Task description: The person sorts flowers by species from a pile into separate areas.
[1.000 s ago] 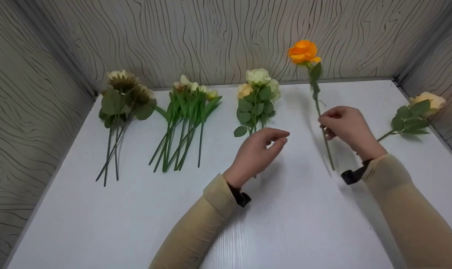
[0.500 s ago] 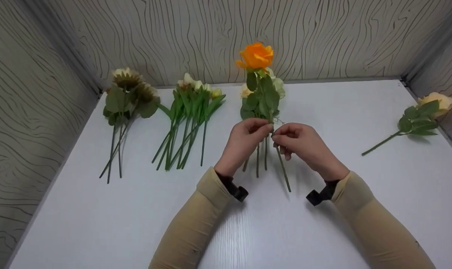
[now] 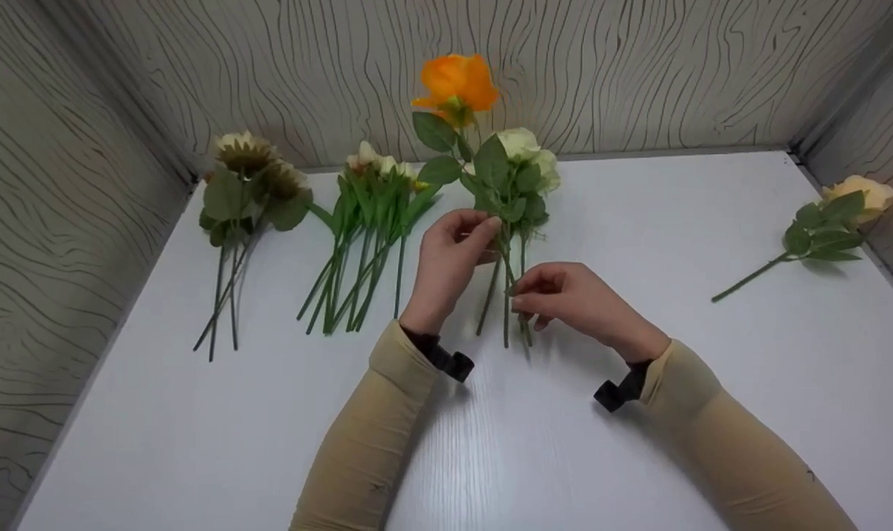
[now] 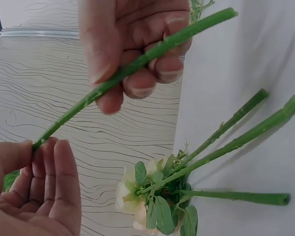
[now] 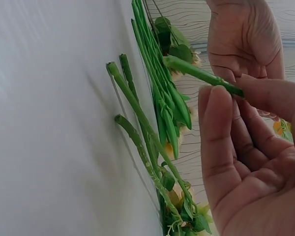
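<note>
An orange rose [image 3: 457,82] is raised over the middle of the table, its bloom leaning left. My left hand [image 3: 450,254] pinches its stem below the leaves. Lower on the same stem [image 4: 64,119], my right hand [image 3: 579,306] pinches between thumb and fingers, as the right wrist view shows with the cut stem end [image 5: 179,65] poking out. Behind and below the held stem lies a bunch of pale roses [image 3: 542,166], stems toward me; the orange rose's leaves partly cover it in the head view.
Left of the hands lie tulips [image 3: 372,199] with green stems. Further left is a bunch of cream, sunflower-like flowers [image 3: 247,166]. One peach rose [image 3: 859,198] lies at the far right. A wood-patterned wall [image 3: 638,74] stands behind the white table [image 3: 195,442].
My right hand has carried the orange rose left from the right side to the middle. My left hand has taken hold of its stem, and the bloom has swung further left.
</note>
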The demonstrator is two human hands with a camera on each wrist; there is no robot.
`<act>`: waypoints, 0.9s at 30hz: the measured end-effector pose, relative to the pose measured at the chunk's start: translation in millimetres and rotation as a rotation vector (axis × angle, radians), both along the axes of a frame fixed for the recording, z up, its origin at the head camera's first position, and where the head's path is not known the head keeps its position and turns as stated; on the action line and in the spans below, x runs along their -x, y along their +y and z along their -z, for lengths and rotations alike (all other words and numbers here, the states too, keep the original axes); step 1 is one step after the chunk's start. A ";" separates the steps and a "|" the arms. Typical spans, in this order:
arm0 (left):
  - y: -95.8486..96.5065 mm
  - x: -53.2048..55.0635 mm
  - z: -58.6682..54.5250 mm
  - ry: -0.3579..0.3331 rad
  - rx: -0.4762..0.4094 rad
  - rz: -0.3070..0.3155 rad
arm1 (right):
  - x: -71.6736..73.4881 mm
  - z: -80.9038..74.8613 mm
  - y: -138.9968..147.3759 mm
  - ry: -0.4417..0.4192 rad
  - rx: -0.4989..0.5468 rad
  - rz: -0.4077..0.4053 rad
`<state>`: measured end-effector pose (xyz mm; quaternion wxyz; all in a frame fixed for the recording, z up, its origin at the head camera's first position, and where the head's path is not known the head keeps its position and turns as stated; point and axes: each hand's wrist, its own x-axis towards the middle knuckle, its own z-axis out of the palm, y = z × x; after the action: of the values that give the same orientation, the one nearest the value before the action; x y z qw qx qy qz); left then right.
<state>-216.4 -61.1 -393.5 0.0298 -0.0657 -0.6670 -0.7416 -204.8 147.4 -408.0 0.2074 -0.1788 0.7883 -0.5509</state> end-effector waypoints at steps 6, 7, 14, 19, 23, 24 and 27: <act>6.3 -1.3 2.1 -0.016 0.015 0.058 | -2.9 0.9 -0.5 0.001 0.002 0.036; 7.4 -1.7 2.7 -0.023 0.022 0.073 | -3.0 0.7 -0.4 0.002 0.003 0.044; 8.5 -3.3 3.5 -0.043 0.043 0.113 | -1.5 -1.6 1.4 -0.014 -0.003 0.054; 5.2 0.8 2.4 -0.053 0.126 0.107 | 3.2 -9.5 11.9 0.005 0.032 0.094; 5.2 10.1 0.7 -0.086 0.334 0.136 | 8.6 -16.7 25.1 0.034 0.078 0.192; 5.6 13.4 0.0 -0.090 0.402 0.142 | 10.1 -17.8 28.0 0.036 0.088 0.210; 7.6 23.2 -0.9 -0.083 0.584 0.151 | 14.1 -19.2 35.0 0.035 0.100 0.247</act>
<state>-239.5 -53.5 -392.6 -0.0732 -0.0905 -0.8459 -0.5205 -218.9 182.4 -388.8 0.1149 -0.1001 0.7793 -0.6078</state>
